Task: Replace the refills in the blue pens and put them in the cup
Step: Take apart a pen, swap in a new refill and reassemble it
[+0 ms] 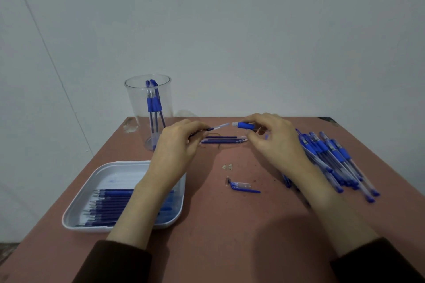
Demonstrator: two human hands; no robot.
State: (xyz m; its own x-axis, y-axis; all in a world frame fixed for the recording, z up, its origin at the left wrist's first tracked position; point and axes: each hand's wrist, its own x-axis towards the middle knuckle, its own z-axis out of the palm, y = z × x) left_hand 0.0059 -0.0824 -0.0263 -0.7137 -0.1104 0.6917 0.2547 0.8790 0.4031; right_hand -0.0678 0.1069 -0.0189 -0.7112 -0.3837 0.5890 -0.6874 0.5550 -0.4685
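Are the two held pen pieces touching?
Apart. Head view: a narrow gap separates the barrel in the left hand from the blue grip piece in the right hand.

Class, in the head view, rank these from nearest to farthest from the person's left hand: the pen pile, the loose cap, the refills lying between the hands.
From the left hand:
1. refills, just beyond its fingertips.
2. loose cap, in the middle, toward the person.
3. pen pile, far right.

Clear glossy plastic cup point(149, 108), matt table point(230, 225)
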